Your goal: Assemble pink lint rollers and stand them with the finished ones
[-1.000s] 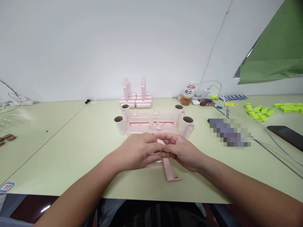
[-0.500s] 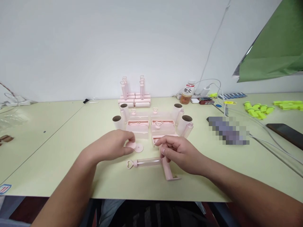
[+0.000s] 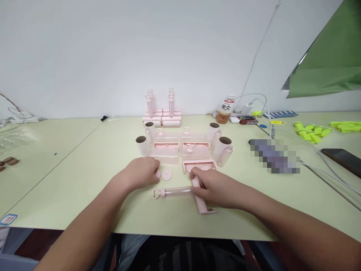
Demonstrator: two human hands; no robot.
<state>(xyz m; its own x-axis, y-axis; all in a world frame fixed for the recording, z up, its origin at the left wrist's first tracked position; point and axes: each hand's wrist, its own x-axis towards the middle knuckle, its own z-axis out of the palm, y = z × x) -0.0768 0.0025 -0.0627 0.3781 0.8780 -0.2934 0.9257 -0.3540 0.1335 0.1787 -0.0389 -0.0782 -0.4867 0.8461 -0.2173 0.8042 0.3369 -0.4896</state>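
My left hand (image 3: pixel 143 171) rests on the table, its fingers curled down over a small pink disc that is mostly hidden. Just right of those fingertips lies another round pink disc (image 3: pixel 166 174) with a hole in its middle. My right hand (image 3: pixel 217 186) grips the upper part of a pink plastic holder (image 3: pixel 200 205), a long piece with an end plate. Between the hands, nearer me, lies a clear tube (image 3: pixel 177 191) with a pink heart-shaped handle (image 3: pixel 156 194); its right end meets the holder. An open pink case (image 3: pixel 184 166) sits behind my right hand.
Open pink cases (image 3: pixel 166 154) with clear lids stand ahead, flanked by white paper rolls (image 3: pixel 143 148) and clear tubes (image 3: pixel 225 156). Finished-looking pink sets (image 3: pixel 171 121) stand by the wall. Rightward are a drink bottle (image 3: pixel 225 109), cables, a phone (image 3: pixel 342 160) and yellow-green pieces (image 3: pixel 311 131).
My right hand has lowered and closed on the pink holder. My left hand's fingers have come down with the disc, beside the other disc. The view has shifted slightly.
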